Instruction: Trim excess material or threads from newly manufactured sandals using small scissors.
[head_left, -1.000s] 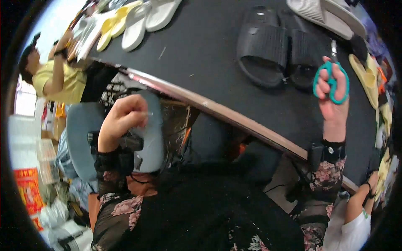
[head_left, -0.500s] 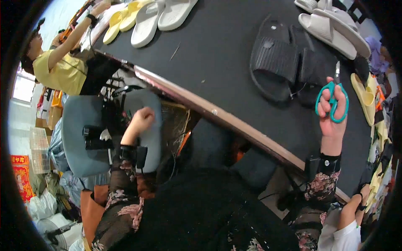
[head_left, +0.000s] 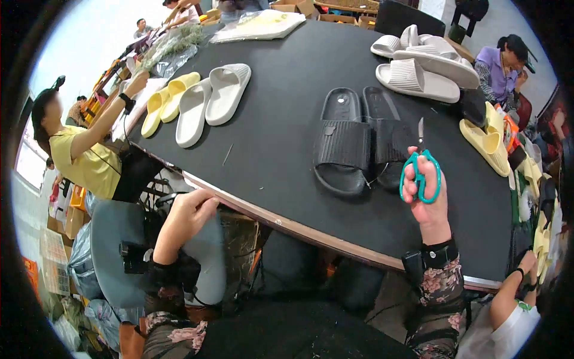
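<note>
My right hand (head_left: 427,197) grips small scissors (head_left: 420,170) by their teal handles, with the metal blades pointing up and away from me. Just left of it, a pair of black slide sandals lies on the dark table (head_left: 275,102). The left sandal (head_left: 342,143) shows whole; the right one (head_left: 391,140) is partly behind my hand. A thin clear tie (head_left: 372,179) shows between them near the heels. My left hand (head_left: 185,220) is at the table's near edge, its fingers curled together; I cannot see whether anything is inside them.
White slides (head_left: 210,102) and yellow slides (head_left: 170,103) sit at the left. More white slides (head_left: 427,66) are stacked at far right, with yellow ones (head_left: 487,140) nearer. A grey chair (head_left: 116,233) stands left below the table. Co-workers (head_left: 84,143) are around the table.
The view has tilted up, showing more of the table's far side. My left hand has moved from over the chair to the table edge. The right hand still holds the scissors.
</note>
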A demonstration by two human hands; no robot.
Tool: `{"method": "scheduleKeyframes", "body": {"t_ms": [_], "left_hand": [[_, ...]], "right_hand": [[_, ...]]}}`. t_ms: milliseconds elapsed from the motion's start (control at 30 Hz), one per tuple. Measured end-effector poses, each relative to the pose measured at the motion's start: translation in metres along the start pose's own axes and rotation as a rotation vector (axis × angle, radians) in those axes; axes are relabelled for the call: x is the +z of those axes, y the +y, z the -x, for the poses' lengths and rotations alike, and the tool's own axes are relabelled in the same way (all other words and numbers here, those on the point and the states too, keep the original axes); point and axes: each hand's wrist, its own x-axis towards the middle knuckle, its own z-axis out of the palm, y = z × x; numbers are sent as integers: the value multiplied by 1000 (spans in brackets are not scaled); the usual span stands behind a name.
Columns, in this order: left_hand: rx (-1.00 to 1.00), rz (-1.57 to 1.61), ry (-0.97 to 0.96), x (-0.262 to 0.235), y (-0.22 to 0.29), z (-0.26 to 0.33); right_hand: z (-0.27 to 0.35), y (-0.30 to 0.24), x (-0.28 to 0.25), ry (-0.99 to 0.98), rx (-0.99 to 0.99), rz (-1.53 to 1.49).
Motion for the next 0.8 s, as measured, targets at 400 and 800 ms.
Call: {"method": "scheduleKeyframes", "body": {"t_ms": [400, 800], "left_hand": [[845, -286, -113, 63, 139, -129], [499, -68, -647, 127, 186, -214]], "right_hand": [[-3, -2, -2, -8, 6, -66], [1, -9, -4, -1, 24, -69]]}}
